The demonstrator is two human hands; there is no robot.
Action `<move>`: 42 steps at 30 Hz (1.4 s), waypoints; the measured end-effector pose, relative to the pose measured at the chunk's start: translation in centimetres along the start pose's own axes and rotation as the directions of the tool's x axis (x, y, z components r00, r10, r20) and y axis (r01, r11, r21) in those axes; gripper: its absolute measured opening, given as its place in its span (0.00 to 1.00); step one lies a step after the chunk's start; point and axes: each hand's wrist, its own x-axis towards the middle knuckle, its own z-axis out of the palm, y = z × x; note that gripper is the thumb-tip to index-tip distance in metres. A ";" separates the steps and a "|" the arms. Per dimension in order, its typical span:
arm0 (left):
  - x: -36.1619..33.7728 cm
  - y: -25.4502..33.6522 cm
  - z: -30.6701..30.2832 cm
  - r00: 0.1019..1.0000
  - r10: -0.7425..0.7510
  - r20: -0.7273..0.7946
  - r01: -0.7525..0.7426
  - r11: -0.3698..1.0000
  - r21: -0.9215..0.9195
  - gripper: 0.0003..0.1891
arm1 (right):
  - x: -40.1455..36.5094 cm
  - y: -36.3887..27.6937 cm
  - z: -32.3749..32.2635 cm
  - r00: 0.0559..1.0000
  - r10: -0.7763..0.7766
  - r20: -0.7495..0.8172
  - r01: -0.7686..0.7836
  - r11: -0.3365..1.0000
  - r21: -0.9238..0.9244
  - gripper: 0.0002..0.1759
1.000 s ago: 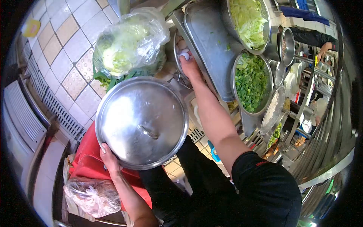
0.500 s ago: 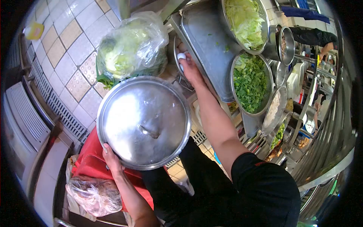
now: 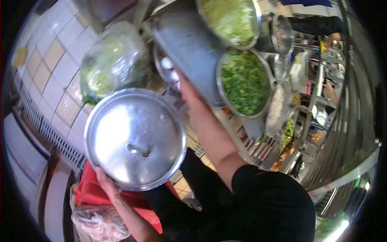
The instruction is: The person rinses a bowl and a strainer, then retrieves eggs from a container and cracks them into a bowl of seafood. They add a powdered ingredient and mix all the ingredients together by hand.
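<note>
My left hand grips the near-left rim of a large, round metal pot lid, its loop handle facing up at me. Blurred by motion, my right hand is inside the edge of a metal bowl, part of which is hidden under a metal tray. A white egg shows at its curled fingers, while another egg lies just beyond in the bowl. Behind the lid, a clear plastic bag of leafy vegetables sits beside the bowl.
Beside my right forearm is the metal tray. A bowl of chopped greens and a bowl of shredded cabbage stand along its right side. Below the lid are a red container and a plastic bag of pale food.
The whole view has shifted, moving most things left. My right hand has drawn back toward me within the bowl, and a second egg shows there. My left hand keeps hold of the lid.
</note>
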 end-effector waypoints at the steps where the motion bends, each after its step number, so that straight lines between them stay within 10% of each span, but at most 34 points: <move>1: -0.1 0.6 1.0 0.999 -0.006 0.053 0.006 1.000 0.009 0.36 | -1.7 -0.9 -1.3 0.991 -0.045 -0.129 0.029 0.992 -0.126 0.57; 7: 1.2 1.2 0.2 0.995 0.069 0.068 -0.077 0.990 0.116 0.34 | 5.5 5.3 2.8 0.987 -0.045 0.151 0.019 0.985 0.171 0.57; 11: 0.8 2.0 1.1 0.994 0.086 0.074 -0.094 0.990 0.106 0.33 | 8.3 4.7 4.0 0.968 -0.174 0.180 0.213 0.949 -0.230 0.47; 13: 0.8 1.4 0.4 0.994 0.074 0.074 -0.081 0.993 0.091 0.33 | 7.1 3.7 4.2 0.863 -0.498 0.082 0.475 0.747 -0.465 0.37; 18: 0.4 0.6 -0.1 0.998 0.040 0.048 -0.043 0.996 0.078 0.33 | 8.4 6.6 4.8 0.894 -0.449 -0.013 0.417 0.840 -0.348 0.36; 22: -0.1 0.7 -0.4 0.998 0.037 0.058 -0.041 0.997 0.069 0.33 | 1.4 4.2 0.6 0.991 -0.084 0.102 0.048 0.948 0.314 0.25; 23: -0.3 1.2 0.1 0.997 0.053 0.062 -0.058 0.995 0.081 0.33 | -2.3 1.9 -1.1 0.959 0.081 0.272 -0.218 0.824 0.523 0.23; 27: 0.4 2.3 -0.2 0.992 0.111 0.063 -0.117 0.988 0.097 0.31 | -8.7 1.6 -1.8 0.947 0.055 0.317 -0.289 0.580 0.762 0.20; 32: 4.2 3.4 -1.1 0.985 0.089 0.148 -0.129 0.949 0.287 0.32 | -13.6 8.4 -11.2 0.789 0.105 0.605 -0.574 0.477 0.665 0.18; 42: 5.8 -0.3 16.3 0.970 -0.037 0.240 0.037 0.999 0.005 0.28 | -21.2 13.5 -22.7 0.758 0.353 0.549 -0.602 0.701 0.382 0.17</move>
